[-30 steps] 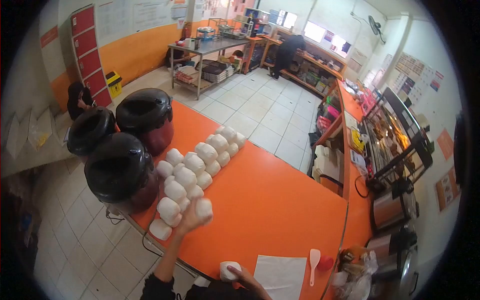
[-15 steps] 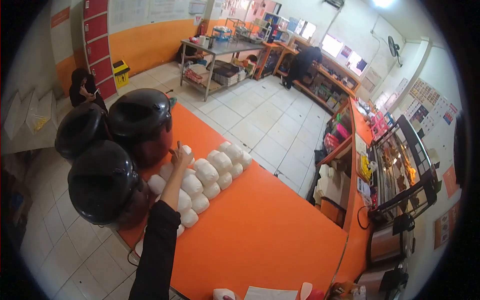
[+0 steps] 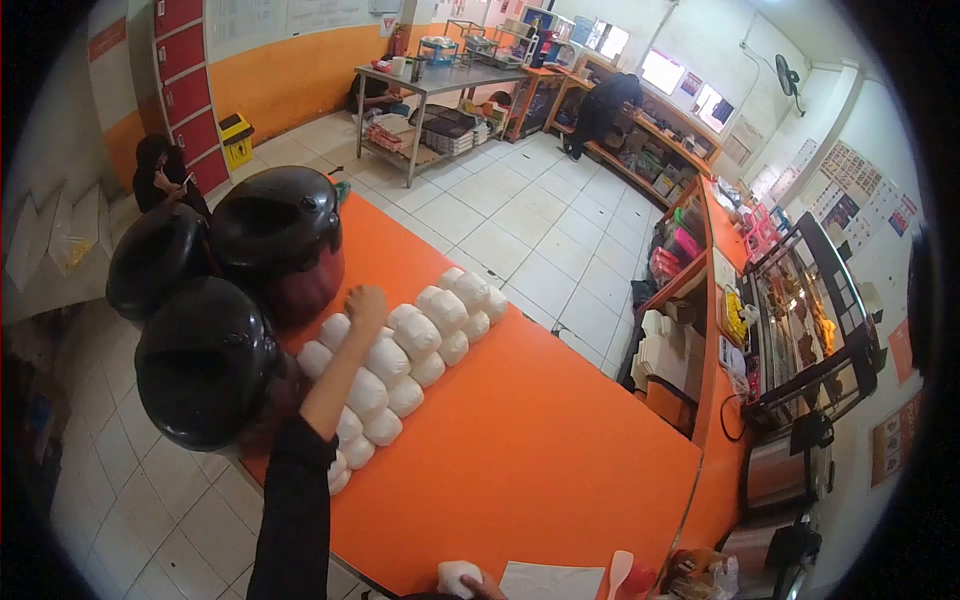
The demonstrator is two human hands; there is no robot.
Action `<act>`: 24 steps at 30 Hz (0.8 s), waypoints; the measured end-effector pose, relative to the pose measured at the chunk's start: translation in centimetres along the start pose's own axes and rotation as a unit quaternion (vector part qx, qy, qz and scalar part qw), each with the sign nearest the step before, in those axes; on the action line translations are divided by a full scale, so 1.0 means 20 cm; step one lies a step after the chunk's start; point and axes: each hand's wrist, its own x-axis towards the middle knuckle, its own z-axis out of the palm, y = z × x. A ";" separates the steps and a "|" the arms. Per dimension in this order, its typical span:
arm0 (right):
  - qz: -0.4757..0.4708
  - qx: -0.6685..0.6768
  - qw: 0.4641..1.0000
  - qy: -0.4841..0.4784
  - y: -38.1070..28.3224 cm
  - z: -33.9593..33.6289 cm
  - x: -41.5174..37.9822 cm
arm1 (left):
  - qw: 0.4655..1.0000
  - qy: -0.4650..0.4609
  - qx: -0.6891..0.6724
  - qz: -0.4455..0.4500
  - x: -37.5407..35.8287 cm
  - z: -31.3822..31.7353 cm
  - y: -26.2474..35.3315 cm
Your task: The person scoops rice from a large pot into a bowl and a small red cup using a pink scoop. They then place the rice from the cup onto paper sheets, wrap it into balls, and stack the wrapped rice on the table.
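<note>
My left hand (image 3: 367,306) reaches out over the stack of white wrapped bundles (image 3: 415,333), its fingers curled down at the stack's far left side. Whatever those fingers hold is hidden beneath the knuckles. At the bottom edge, my right hand (image 3: 486,588), partly cut off, has its fingers around a single white wrapped bundle (image 3: 458,577). Beside it lies a white sheet of paper (image 3: 552,582), with a white rice paddle (image 3: 620,572) to the right. The bundles are piled in rows on the orange table (image 3: 500,430).
Black-lidded pots (image 3: 205,350) stand along the table's left side, close to my left arm. On the right are a counter (image 3: 715,470) and a glass food display (image 3: 800,320). A steel table (image 3: 440,80) stands farther back. Other people (image 3: 600,115) are around the room.
A bundle that showed at my left fingertips is no longer visible there, and the fingers are now curled under. My right hand and its bundle have shifted slightly up and right in view.
</note>
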 end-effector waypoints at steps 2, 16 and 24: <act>-0.016 -0.018 1.000 -0.016 0.06 -0.12 0.06 | 0.973 -0.047 -0.118 0.193 -0.22 -0.17 0.11; -0.340 -0.079 0.933 -0.084 -1.03 0.27 -0.01 | 0.658 -0.411 -0.572 0.266 -1.13 -0.44 0.31; -0.380 -0.214 0.878 0.196 -0.60 0.04 0.38 | 0.727 -0.163 -0.660 0.097 -0.52 -0.25 0.06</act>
